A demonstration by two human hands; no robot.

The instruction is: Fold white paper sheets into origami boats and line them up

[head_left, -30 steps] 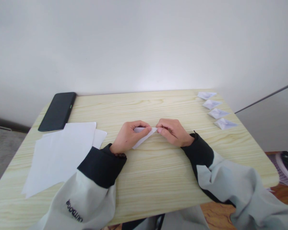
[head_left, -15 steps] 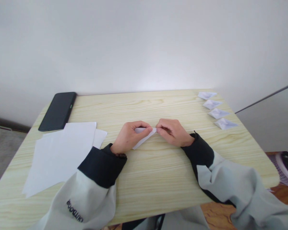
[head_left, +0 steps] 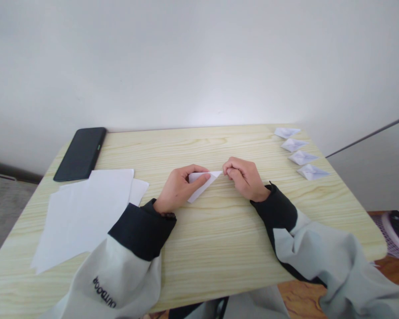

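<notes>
A small folded white paper triangle (head_left: 201, 183) lies on the light wooden table (head_left: 219, 248) near its middle. My left hand (head_left: 179, 188) rests on the paper's left part with its fingers curled over it and pressing it down. My right hand (head_left: 244, 177) is closed in a pinch at the paper's right tip, just above the table. Both sleeves are grey with black cuffs.
A stack of white paper sheets (head_left: 83, 212) lies at the left. A black phone (head_left: 80, 153) sits at the far left corner. Several small folded paper boats (head_left: 301, 156) stand in a row along the far right edge. A wall rises behind the table.
My right hand has moved slightly right and away from me. The paper triangle shows more between the hands. My left hand stays on it.
</notes>
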